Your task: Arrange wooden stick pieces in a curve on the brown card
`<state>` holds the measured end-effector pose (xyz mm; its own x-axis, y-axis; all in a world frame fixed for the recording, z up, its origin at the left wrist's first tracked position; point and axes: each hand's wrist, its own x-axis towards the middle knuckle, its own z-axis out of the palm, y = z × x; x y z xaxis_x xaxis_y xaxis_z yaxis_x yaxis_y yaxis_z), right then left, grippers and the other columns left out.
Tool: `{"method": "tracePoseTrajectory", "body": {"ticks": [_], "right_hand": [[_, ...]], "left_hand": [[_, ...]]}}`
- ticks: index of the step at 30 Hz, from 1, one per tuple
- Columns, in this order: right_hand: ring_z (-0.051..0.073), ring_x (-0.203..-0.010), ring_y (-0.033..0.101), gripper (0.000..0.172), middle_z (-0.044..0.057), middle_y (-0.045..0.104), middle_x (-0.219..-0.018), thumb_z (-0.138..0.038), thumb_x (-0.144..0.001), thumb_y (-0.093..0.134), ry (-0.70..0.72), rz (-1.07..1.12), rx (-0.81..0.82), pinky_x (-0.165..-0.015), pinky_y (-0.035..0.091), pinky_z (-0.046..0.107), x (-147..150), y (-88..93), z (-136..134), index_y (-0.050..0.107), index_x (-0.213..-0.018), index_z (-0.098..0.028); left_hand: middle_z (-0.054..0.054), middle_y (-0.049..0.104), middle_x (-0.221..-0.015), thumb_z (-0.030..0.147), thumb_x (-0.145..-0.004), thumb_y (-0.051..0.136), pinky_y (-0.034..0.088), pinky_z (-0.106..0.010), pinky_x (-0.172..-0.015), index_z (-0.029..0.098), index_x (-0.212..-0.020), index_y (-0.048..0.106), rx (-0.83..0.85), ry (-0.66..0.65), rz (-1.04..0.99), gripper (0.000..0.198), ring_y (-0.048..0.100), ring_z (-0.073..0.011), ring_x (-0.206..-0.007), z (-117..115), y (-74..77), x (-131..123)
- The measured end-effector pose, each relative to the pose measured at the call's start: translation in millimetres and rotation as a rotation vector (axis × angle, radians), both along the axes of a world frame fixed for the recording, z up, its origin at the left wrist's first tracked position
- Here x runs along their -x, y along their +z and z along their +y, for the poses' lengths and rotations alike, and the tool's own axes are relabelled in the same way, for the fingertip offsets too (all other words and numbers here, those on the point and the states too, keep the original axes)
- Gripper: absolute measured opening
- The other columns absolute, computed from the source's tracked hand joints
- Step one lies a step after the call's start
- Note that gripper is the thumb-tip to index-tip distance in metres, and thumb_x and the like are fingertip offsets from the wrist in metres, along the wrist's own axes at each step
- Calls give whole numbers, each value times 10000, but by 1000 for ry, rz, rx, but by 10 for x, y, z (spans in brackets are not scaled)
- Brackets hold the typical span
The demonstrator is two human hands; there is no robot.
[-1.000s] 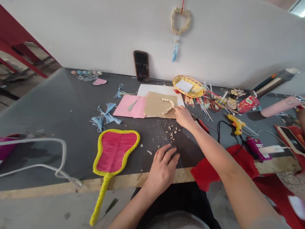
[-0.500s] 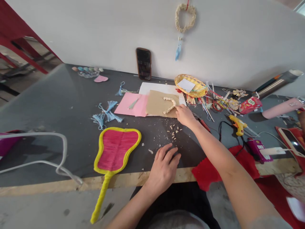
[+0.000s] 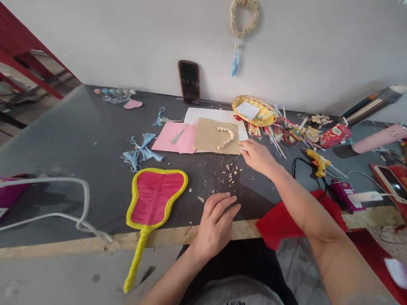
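My left hand (image 3: 217, 220) lies flat on the dark table (image 3: 79, 140) near its front edge, fingers spread, holding nothing. My right hand (image 3: 258, 155) reaches forward with curled fingers that pinch the near right corner of a brown card (image 3: 208, 136). A curved row of pale beads (image 3: 225, 137) lies on that card. Small pale bead pieces (image 3: 231, 173) are scattered on the table between my hands. A pink and yellow woven fan (image 3: 152, 203) lies left of my left hand.
A pink sheet (image 3: 173, 137) and blue tassels (image 3: 141, 153) lie left of the card. A yellow basket (image 3: 252, 111), sticks, a yellow glue gun (image 3: 318, 161) and red cloth (image 3: 281, 222) crowd the right. A phone (image 3: 189, 82) leans on the wall. A white cable (image 3: 60, 199) loops at left.
My right hand has slid a little to the right and toward me, from beside the bead row to the card's near right corner. My left hand stays flat.
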<state>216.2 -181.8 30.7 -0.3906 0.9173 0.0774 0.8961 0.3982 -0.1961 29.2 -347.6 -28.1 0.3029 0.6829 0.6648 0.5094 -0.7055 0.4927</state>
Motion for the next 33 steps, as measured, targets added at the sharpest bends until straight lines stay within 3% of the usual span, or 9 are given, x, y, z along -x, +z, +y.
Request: {"method": "tracePoseTrajectory", "body": {"ticks": [4, 9, 13, 19, 23, 28, 33], "right_hand": [[215, -993, 637, 223, 95, 669, -1105, -185, -945, 463, 84, 72, 52, -854, 488, 326, -172, -19, -400, 615, -1108, -175], [225, -965, 653, 217, 100, 674, -1071, -182, -931, 490, 141, 189, 78, -848, 529, 379, -370, -215, -699, 622, -1104, -177], [232, -1028, 620, 247, 111, 652, -1099, -148, -920, 493, 198, 248, -12, -910, 524, 403, -325, -341, -723, 621, -1128, -177], [236, -1032, 579, 268, 116, 639, -1089, -153, -947, 439, 280, 290, -143, -950, 498, 436, -240, -496, -719, 630, -1133, -177], [229, -1010, 580, 241, 101, 651, -1037, -166, -942, 458, 212, 407, -220, -914, 512, 409, -446, -457, -679, 660, -1070, -197], [234, -1008, 584, 246, 90, 660, -1021, -187, -946, 447, 51, 480, -314, -937, 494, 439, -613, -332, -631, 667, -1051, -220], [241, -1013, 560, 231, 83, 660, -1018, -178, -936, 463, 54, 441, -308, -937, 491, 422, -578, -354, -636, 672, -1028, -215]], "left_hand": [[-112, 590, -1181, -65, -810, 502, 498, -435, -931, 183, -1142, 590, 19, 53, -97, 423, 541, -238, -1124, -3, 62, 99], [-99, 631, -1175, 49, -863, 533, 478, -473, -961, 195, -1194, 567, 96, 162, 224, 363, 526, -267, -1142, 130, 117, 224], [-123, 587, -1286, 140, -882, 525, 489, -478, -940, 183, -1244, 554, 157, 231, 475, 366, 541, -293, -1135, 318, 199, 179], [-124, 556, -1340, 100, -877, 461, 512, -446, -880, 166, -1248, 571, 222, 208, 775, 392, 554, -298, -1121, 652, 386, -70], [-144, 547, -1343, 129, -888, 461, 500, -463, -899, 164, -1262, 561, 207, 238, 757, 389, 555, -307, -1125, 755, 386, -174], [-126, 571, -1311, 131, -862, 505, 498, -451, -887, 212, -1211, 589, 168, 173, 730, 368, 559, -307, -1128, 730, 376, -174], [-128, 575, -1297, 108, -852, 498, 478, -457, -900, 204, -1197, 602, 145, 108, 758, 373, 548, -312, -1140, 835, 466, -21]]}}
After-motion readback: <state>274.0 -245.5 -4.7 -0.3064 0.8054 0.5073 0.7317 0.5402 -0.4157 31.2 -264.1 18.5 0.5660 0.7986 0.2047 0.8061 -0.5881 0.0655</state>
